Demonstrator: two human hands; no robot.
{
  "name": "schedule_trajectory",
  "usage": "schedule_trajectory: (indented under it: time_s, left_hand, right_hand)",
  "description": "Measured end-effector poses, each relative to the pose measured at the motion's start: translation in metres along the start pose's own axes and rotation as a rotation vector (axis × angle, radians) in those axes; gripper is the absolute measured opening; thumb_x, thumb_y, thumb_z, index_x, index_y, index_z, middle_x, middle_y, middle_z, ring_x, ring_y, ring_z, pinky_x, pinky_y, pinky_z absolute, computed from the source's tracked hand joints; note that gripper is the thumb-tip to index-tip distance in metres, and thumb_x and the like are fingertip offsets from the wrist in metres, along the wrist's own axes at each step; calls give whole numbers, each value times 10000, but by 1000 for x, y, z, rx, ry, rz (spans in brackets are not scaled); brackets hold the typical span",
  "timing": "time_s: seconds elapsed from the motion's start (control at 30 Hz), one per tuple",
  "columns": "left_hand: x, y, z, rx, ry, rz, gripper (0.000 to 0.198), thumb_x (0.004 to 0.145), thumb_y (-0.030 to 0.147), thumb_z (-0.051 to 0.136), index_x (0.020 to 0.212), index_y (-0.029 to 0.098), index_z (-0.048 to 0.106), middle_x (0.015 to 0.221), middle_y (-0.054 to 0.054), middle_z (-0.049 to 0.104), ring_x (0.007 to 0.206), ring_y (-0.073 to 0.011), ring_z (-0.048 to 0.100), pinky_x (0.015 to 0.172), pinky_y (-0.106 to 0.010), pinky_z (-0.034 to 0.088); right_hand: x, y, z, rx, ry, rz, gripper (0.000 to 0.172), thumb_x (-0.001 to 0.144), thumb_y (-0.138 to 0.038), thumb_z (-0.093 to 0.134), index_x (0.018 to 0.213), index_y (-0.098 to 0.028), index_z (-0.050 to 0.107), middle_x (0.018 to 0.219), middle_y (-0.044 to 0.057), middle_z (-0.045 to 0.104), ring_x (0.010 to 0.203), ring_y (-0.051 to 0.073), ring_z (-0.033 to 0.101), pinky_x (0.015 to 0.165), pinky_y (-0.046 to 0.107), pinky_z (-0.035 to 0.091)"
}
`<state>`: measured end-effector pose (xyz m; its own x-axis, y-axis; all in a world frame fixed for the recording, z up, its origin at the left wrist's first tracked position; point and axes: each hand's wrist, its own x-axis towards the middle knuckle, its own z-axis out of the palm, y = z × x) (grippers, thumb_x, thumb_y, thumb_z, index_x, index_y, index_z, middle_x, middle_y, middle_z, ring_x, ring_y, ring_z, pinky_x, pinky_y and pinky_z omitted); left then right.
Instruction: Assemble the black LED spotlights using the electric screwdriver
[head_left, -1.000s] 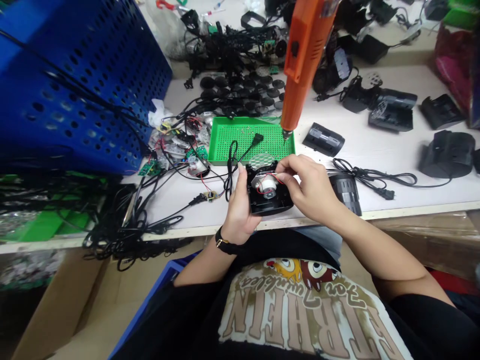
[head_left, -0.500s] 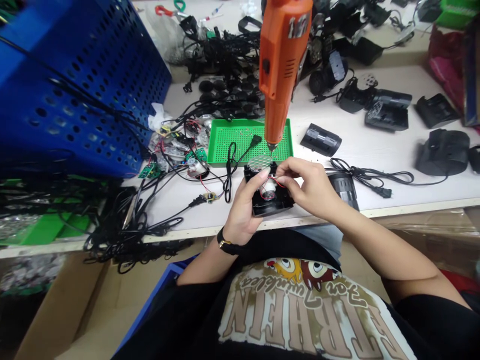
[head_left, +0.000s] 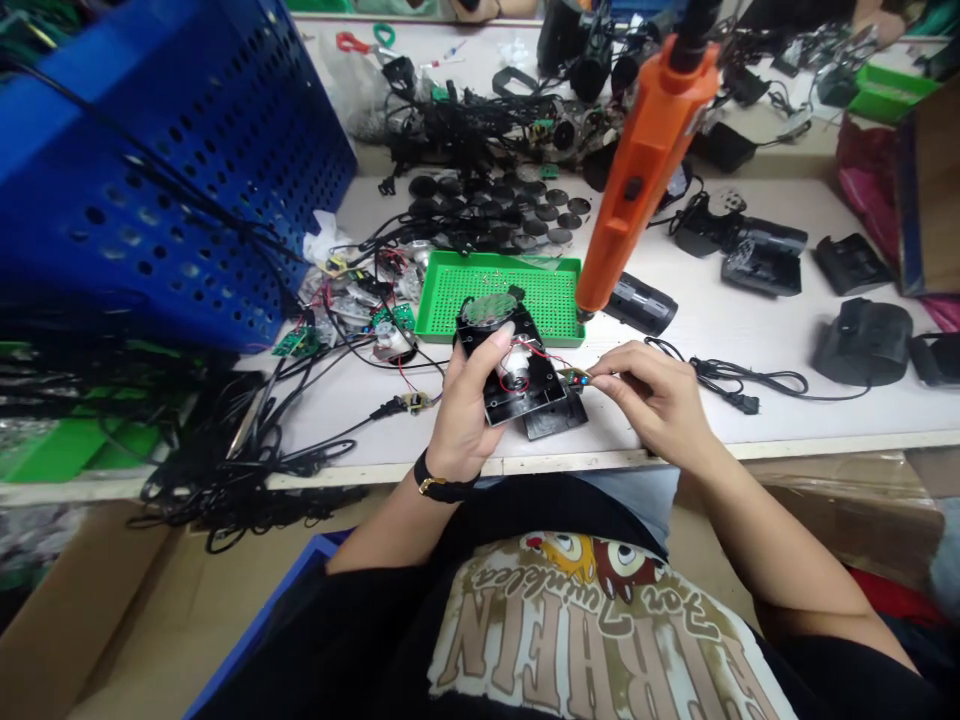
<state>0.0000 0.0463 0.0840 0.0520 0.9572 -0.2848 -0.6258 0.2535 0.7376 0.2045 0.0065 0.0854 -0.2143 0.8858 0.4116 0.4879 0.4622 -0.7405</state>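
My left hand (head_left: 466, 405) grips a black plastic housing (head_left: 491, 345) and tilts it up over the front of the tray. A white motor (head_left: 514, 365) with red wires sits in the housing, and a round mesh grille (head_left: 489, 309) shows at its far end. My right hand (head_left: 652, 395) pinches a small circuit board (head_left: 577, 378) with a blue part, joined to the housing by thin red wires. An orange electric screwdriver (head_left: 637, 180) hangs from above, its tip (head_left: 582, 315) just beyond the housing and touching nothing I can see.
A green perforated tray (head_left: 551, 300) lies behind the hands, with a black housing part (head_left: 555, 418) under them. Tangled black cables, circuit boards, black discs and housings cover the bench (head_left: 712, 420). A blue perforated crate (head_left: 165, 170) stands at left.
My right hand has moved right, away from the housing, with the small board. The housing now tilts up and sits further left, and the screwdriver leans differently, its body swung to the right.
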Motion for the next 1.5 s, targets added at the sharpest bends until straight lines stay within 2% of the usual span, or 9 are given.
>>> schedule_trajectory:
  time_s: [0.23,0.67,0.77,0.87,0.97,1.1,1.2,1.33,1.5]
  left_hand:
    - [-2,-14,2,-33,-37,-26,304,725,318,909,920,191,714,847,32,740,683,-105,662,677,-232,541]
    - [-7,-15,1,-45,-115,-21,326,773,322,888,1028,200,727,813,31,711,637,-99,623,608,-228,487]
    - [-9,-16,2,-36,-111,12,313,776,298,886,1027,223,716,826,33,707,649,-102,624,613,-227,491]
    - [-9,-16,1,-44,-97,1,331,767,319,885,1034,225,713,893,11,737,738,-144,685,685,-261,545]
    - [-9,-18,-2,-49,-107,-26,372,750,346,886,1051,209,718,966,-26,764,885,-219,746,794,-326,590]
    - [-15,-21,-8,-4,-113,-7,523,731,345,896,1207,242,703,1103,-45,767,1011,-256,752,875,-355,600]
    - [-22,-23,-12,70,-108,50,689,722,351,919,1353,295,648,1209,-42,737,1096,-254,729,955,-351,581]
    - [-31,-21,-13,160,-118,84,868,663,324,972,1441,322,588,1275,-47,706,1203,-288,690,1070,-367,528]
    - [-36,-20,-10,217,-148,118,828,725,319,938,1462,330,560,1325,-58,685,1210,-288,677,1084,-395,524]
  right_hand:
    - [18,-24,5,-233,-207,-252,142,1031,-234,563,1034,-228,704,992,59,768,882,202,648,781,355,507]
    - [30,-29,7,-475,-450,-358,228,1032,-192,515,953,-228,726,900,45,745,790,201,538,627,353,346]
    - [27,-31,11,-424,-410,-262,209,996,-130,530,880,-217,680,864,46,698,797,197,551,644,342,371]
    - [26,-29,13,-161,-218,-43,129,940,-211,680,855,-222,583,953,45,647,844,188,582,697,324,463]
    - [28,-24,15,186,-46,213,330,853,-387,813,943,-246,529,1145,53,623,989,198,620,829,343,549]
    - [30,-14,24,536,-197,457,524,882,-441,765,1299,-297,481,1448,91,569,1155,221,647,957,409,583]
    - [29,-9,31,721,-358,516,609,912,-412,708,1435,-302,417,1393,86,641,1154,229,672,986,441,588]
    - [24,-8,33,822,-358,556,678,874,-360,713,1478,-312,408,1350,61,688,1245,245,655,1083,463,538]
    - [19,-16,33,885,-325,615,689,845,-331,678,1473,-307,395,1405,66,670,1233,251,675,1067,456,537]
